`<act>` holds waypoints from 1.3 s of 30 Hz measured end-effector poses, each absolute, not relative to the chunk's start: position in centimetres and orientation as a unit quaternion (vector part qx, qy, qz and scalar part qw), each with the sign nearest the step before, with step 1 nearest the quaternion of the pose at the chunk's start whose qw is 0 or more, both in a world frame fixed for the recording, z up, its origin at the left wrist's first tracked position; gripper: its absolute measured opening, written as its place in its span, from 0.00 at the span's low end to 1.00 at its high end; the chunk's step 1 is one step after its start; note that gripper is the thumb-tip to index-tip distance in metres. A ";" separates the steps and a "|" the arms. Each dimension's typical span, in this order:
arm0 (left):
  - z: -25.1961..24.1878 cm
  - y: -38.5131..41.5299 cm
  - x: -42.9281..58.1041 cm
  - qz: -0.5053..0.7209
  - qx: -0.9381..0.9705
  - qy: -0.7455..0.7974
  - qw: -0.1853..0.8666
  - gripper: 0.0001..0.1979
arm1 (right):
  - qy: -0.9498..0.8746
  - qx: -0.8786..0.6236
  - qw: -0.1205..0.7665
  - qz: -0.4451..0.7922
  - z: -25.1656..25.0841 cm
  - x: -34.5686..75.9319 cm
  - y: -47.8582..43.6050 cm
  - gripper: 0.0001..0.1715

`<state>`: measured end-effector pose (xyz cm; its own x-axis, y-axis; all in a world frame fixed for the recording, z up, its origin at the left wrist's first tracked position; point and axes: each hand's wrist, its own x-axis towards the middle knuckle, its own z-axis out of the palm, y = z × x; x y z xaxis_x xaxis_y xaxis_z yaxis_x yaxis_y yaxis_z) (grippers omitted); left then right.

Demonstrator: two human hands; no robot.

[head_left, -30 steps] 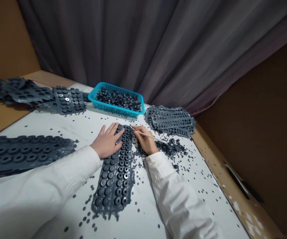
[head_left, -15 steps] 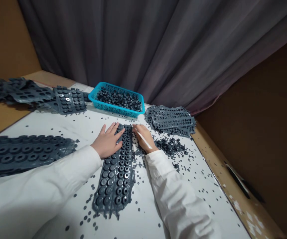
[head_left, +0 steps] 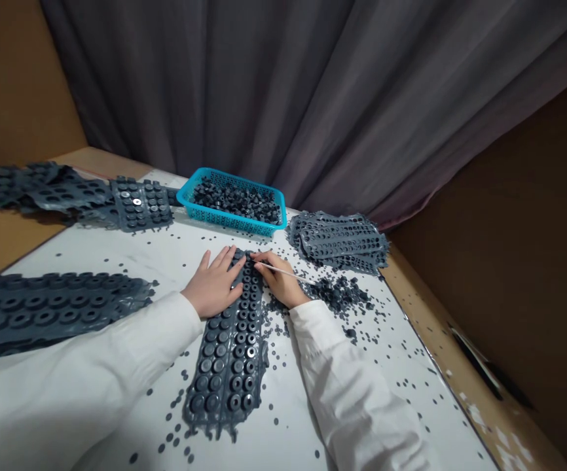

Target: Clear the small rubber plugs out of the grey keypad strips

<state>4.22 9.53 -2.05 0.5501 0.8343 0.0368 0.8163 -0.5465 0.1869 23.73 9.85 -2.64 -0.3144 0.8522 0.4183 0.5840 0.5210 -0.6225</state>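
Note:
My left hand (head_left: 213, 282) lies flat with its fingers apart on the upper end of a dark grey moulded rubber sheet (head_left: 229, 356), which has rows of ring-shaped buttons. My right hand (head_left: 278, 280) rests on the sheet's right edge and pinches a thin white stick (head_left: 286, 272). The stick's tip reaches the buttons between my hands, and its far end points right. Small round dark grey rubber pieces (head_left: 283, 418) lie scattered around the sheet. Both white sleeves cover my forearms.
A blue plastic basket (head_left: 229, 222) full of dark rubber pieces stands at the back. Stacked rubber sheets (head_left: 342, 242) lie to its right, above a heap of pieces (head_left: 337, 294). More sheets (head_left: 42, 307) lie left on the white table (head_left: 362, 386), which has a wooden edge (head_left: 460, 386).
My right hand has moved left onto the sheet's edge. The white stick has swung from lying along my hand to pointing right, its tip among the buttons. My left hand stays put.

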 end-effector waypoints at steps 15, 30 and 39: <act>-2.0 9.6 4.1 0.052 0.879 0.469 0.075 0.29 | -0.767 -0.483 0.399 0.139 -2.8 24.3 11.5 0.11; -2.3 9.7 4.1 0.066 0.876 0.472 0.077 0.28 | -0.804 -0.475 0.323 0.151 -3.0 24.1 12.3 0.10; -2.1 9.8 4.0 0.056 0.878 0.468 0.082 0.29 | -0.743 -0.529 0.382 0.151 -2.4 24.8 12.0 0.12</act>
